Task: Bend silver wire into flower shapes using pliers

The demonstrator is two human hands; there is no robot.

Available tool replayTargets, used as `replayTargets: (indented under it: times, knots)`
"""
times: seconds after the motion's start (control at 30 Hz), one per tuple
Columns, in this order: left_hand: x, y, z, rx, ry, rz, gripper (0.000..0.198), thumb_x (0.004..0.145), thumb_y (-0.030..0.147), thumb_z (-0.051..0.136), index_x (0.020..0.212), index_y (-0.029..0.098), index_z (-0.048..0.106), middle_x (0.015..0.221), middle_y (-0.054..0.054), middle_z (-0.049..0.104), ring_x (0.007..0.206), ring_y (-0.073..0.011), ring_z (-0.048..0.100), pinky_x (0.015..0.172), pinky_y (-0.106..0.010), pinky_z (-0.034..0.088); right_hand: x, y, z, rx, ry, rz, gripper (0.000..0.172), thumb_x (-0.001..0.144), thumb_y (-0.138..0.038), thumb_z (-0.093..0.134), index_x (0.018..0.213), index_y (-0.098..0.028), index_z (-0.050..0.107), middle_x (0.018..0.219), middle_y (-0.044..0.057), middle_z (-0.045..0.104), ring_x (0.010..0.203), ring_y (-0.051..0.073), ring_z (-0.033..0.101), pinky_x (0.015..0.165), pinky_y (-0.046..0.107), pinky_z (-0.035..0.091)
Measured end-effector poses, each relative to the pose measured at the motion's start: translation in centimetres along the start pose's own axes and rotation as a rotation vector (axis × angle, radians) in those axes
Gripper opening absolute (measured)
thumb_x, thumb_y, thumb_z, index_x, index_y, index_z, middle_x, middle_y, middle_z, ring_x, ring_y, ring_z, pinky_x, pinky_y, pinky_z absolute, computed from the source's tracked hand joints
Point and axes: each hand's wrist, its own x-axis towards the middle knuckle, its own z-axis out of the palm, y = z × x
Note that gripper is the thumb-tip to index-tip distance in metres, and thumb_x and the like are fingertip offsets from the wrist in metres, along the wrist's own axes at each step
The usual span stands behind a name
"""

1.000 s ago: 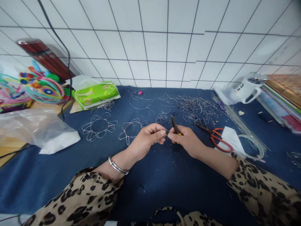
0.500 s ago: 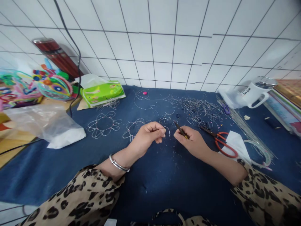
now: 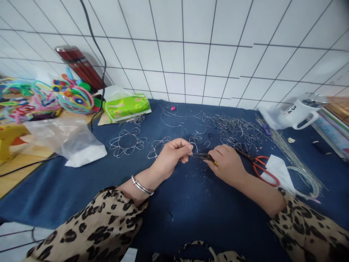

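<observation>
Near the middle of the blue cloth, my left hand (image 3: 174,157) pinches a thin curved wire (image 3: 194,145) between thumb and fingertips. My right hand (image 3: 227,163) is wrapped round small dark pliers (image 3: 203,156) with a bit of yellow on the handle. The pliers' tips point left and reach the wire beside my left fingertips; whether the jaws grip it is too small to tell. A flower-shaped wire loop (image 3: 128,142) lies on the cloth to the left. A second wire flower (image 3: 158,146) is partly hidden behind my left hand.
Behind my right hand lies a tangled wire pile (image 3: 234,125). Red-handled scissors (image 3: 264,171), straight wires (image 3: 297,156) and a white mug (image 3: 302,111) are at the right. A green tissue pack (image 3: 127,108), a plastic bag (image 3: 68,140) and a red flask (image 3: 81,67) stand or lie left.
The pliers have swung from pointing up-left to lying nearly level, with their tips now at my left fingertips. My right hand has turned with them. The view has shifted slightly left.
</observation>
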Motion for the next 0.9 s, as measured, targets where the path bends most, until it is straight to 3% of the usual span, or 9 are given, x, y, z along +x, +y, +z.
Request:
replayTargets:
  times: [0.9]
  knots:
    - [0.09, -0.93, 0.01, -0.067, -0.015, -0.141, 0.018, 0.074, 0.031, 0.066, 0.074, 0.015, 0.057, 0.064, 0.002, 0.061, 0.043, -0.0039, 0.048, 0.043, -0.017, 0.035, -0.08, 0.05, -0.77, -0.199, 0.03, -0.085, 0.03, 0.089, -0.041, 0.043, 0.083, -0.017, 0.06, 0.072, 0.006, 0.052, 0.073, 0.02, 0.04, 0.067, 0.034, 0.026]
